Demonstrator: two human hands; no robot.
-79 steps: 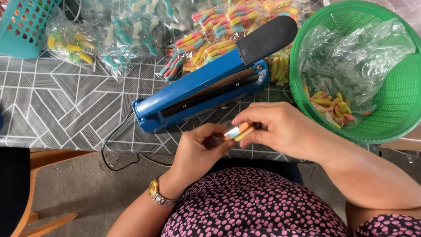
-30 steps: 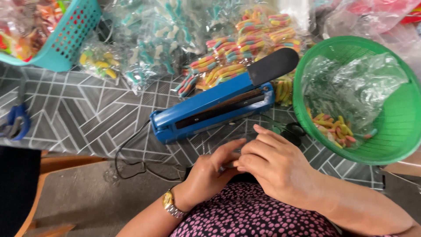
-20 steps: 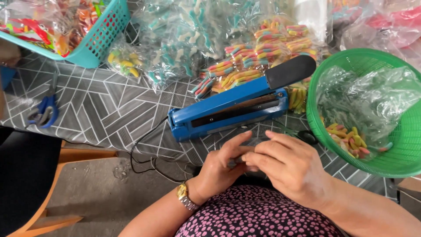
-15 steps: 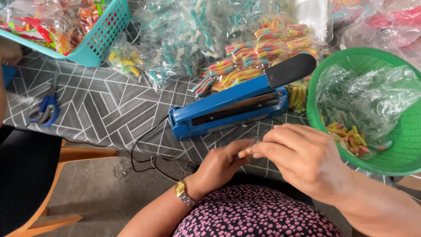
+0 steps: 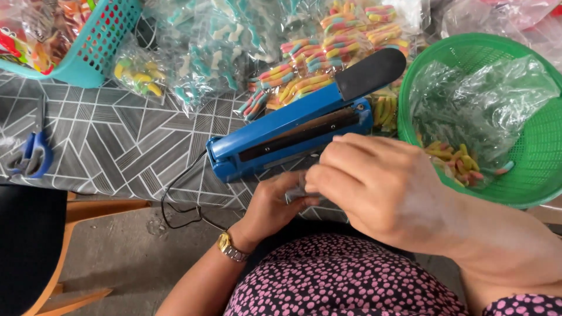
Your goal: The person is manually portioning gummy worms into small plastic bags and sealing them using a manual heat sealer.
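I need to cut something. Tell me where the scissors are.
The blue-handled scissors lie at the far left of the head view on the patterned table, near its front edge, below the teal basket and well left of the blue heat sealer.

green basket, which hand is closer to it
Right. The right hand lies just left of the green basket, close to its rim. The left hand sits farther left, beyond the right hand, below the blue sealer.

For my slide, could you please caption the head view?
Both hands pinch a small packet beside a blue heat sealer and green basket.
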